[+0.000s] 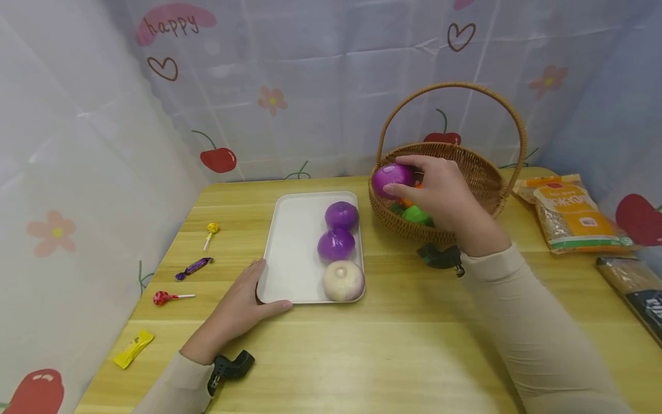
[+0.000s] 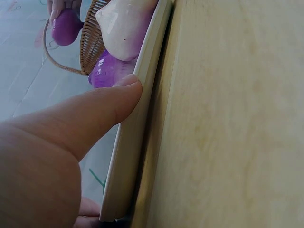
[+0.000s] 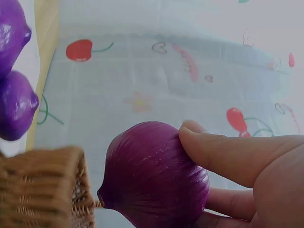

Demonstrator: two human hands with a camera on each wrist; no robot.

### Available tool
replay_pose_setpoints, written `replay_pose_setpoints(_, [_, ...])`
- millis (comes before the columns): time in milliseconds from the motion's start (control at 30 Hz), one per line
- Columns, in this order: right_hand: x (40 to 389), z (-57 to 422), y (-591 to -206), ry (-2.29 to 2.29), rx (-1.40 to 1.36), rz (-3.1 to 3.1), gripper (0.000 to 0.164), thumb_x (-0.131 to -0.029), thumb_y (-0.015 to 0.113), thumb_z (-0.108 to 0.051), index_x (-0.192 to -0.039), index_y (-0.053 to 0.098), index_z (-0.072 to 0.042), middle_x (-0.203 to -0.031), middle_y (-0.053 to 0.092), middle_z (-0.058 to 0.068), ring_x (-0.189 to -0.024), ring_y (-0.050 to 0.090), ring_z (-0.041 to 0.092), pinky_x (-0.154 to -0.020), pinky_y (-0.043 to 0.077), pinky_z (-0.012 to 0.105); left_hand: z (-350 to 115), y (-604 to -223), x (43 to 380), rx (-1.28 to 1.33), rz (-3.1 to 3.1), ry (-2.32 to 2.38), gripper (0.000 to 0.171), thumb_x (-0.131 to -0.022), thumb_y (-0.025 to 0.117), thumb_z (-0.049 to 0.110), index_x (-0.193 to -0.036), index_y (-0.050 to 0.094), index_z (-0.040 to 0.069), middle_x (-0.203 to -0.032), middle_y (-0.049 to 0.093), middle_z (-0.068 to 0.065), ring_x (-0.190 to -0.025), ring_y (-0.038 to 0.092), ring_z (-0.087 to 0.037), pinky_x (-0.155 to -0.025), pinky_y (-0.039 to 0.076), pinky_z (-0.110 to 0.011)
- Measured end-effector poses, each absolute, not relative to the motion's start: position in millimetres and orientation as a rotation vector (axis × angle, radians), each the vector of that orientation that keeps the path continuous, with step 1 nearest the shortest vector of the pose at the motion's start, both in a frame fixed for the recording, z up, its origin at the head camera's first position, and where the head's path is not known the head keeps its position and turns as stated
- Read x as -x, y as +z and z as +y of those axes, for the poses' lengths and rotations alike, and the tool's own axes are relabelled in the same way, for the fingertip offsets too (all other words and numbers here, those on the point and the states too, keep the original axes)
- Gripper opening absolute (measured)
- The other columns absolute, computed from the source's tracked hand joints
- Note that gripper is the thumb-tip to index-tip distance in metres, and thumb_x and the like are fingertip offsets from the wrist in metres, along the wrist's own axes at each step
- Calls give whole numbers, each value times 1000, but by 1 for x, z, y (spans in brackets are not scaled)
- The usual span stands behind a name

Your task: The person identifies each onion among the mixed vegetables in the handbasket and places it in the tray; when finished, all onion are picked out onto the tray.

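Note:
My right hand [image 1: 442, 187] holds a purple onion [image 1: 392, 179] between thumb and fingers, above the left side of a wicker basket [image 1: 481, 178]. The right wrist view shows that onion [image 3: 154, 175] just past the basket's rim [image 3: 42, 187]. At the near left corner of a white tray [image 1: 295, 247], my left hand [image 1: 238, 302] grips the edge, thumb on the near rim and fingers along the left side. Two purple onions [image 1: 342, 216] and a whitish, purple-tinged bulb [image 1: 343, 280] stand in a row along the tray's right side.
Green [image 1: 416, 215] and orange items lie in the basket, partly hidden by my hand. Left of the tray are a yellow lollipop [image 1: 212, 229], a purple-wrapped candy [image 1: 194, 268], a red lollipop [image 1: 161, 297] and a yellow-wrapped candy [image 1: 134, 348]. Bagged goods [image 1: 579, 215] lie at right.

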State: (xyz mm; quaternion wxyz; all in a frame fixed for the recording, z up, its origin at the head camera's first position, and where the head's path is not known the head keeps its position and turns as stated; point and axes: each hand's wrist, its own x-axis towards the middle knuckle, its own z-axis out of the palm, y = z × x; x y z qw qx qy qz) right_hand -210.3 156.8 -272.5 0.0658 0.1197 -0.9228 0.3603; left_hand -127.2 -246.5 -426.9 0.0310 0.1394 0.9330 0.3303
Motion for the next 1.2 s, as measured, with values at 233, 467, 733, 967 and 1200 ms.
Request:
replay_pose_setpoints(233, [212,133,-275,1056,-492,-2747,61,-94,84,-31,-144,63,-4,-135,66,19,-114,66,33,-104,51,51,-247,-427,127,-414,2869,1014,122,-83,83,64,-167,21,0,-169,25,-22,-154,23,-39,-122,23,-58])
replay_pose_setpoints(467, [208,101,-283,1074,-659,-2723,61,-92,86,-31,-142,65,-2,-135,67,16,-110,65,29,-97,55,45,-246,-427,126,-422,2860,1037,121,-83,84,62,-167,22,2,-169,26,-20,-154,24,-38,-122,23,-58])
replay_pose_setpoints(733, [203,67,-296,1016,-882,-2714,63,-91,87,-32,-140,66,0,-130,70,16,-115,66,30,-100,54,43,-246,-426,126,-421,2856,1036,120,-83,84,62,-167,22,2,-169,25,-20,-155,21,-39,-122,22,-59])
replay_pose_setpoints(967, [196,40,-309,1009,-998,-2756,61,-92,86,-33,-140,66,-1,-132,69,13,-119,64,28,-103,52,40,-246,-425,126,-430,2863,1029,117,-84,85,59,-167,25,3,-169,27,-19,-156,17,-41,-123,19,-60])
replay_pose_setpoints(1200, [188,19,-319,972,-1125,-2759,56,-91,88,-29,-136,68,-2,-127,72,9,-114,67,21,-101,52,34,-247,-426,127,-483,2863,1068,112,-84,86,57,-166,29,8,-166,34,-14,-155,20,-40,-122,20,-62])
